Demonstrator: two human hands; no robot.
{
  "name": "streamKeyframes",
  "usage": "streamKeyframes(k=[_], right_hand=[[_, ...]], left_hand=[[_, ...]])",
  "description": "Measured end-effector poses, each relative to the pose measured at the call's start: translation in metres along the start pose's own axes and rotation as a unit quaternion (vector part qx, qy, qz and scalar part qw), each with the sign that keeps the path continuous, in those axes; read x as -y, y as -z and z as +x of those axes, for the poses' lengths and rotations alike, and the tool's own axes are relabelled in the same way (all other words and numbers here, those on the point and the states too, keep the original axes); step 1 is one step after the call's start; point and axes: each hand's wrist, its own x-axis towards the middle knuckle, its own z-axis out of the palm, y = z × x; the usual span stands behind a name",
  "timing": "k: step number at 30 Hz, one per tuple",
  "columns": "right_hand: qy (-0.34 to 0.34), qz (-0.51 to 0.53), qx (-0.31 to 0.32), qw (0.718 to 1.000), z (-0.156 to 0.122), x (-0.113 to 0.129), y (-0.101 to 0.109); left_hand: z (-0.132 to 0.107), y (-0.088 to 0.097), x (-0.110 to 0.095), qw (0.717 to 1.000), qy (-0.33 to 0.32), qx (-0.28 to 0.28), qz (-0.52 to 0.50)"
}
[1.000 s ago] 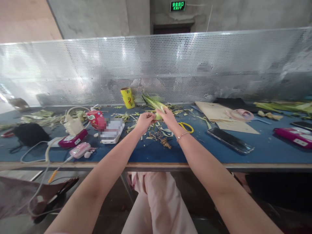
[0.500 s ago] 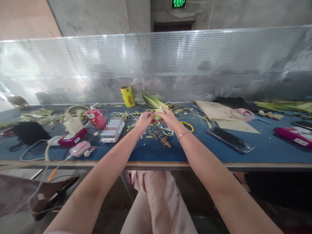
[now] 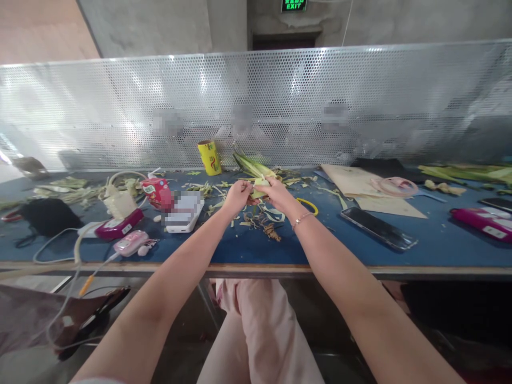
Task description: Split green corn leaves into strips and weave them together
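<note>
Both hands meet over the middle of the blue table [image 3: 400,253]. My left hand [image 3: 237,195] is closed, pinching a pale green leaf strip [image 3: 258,183]. My right hand [image 3: 277,193], with a thin bracelet at the wrist, grips the same strip from the other side. Behind the hands lies a bundle of long green leaves [image 3: 253,166]. Leaf scraps and curled trimmings [image 3: 264,221] are scattered just below the hands, and yellow-handled scissors [image 3: 309,206] lie partly hidden to the right of my right wrist.
A yellow tube [image 3: 209,158] stands at the back. On the left are a white power bank [image 3: 184,212], a red packet [image 3: 158,193], pink devices [image 3: 120,226] and cables. A phone [image 3: 378,229], brown card sheets [image 3: 360,186] and a pink ring [image 3: 397,187] lie right. A perforated metal screen [image 3: 360,101] borders the far side.
My hands have stayed at the same spot, working the leaf strip slightly; the strip now lies flatter between them. The view has tipped down a little.
</note>
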Motion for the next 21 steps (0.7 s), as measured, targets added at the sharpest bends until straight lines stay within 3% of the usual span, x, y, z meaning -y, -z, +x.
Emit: streamKeyframes(k=[6,15,21], right_hand=[[0.004,0.066,-0.009,0.998,0.004,0.000,0.003],[-0.015,0.114,0.039,0.993,0.002,0.003,0.004],[-0.037,0.111,0.084,0.990,-0.001,0.005,0.005]], left_hand=[[-0.004,0.002,-0.003,0.997,-0.058,0.047,-0.020],[-0.005,0.011,-0.004,0.943,-0.260,0.068,0.196],[-0.003,0.015,-0.006,0.923,-0.272,0.107,0.251]])
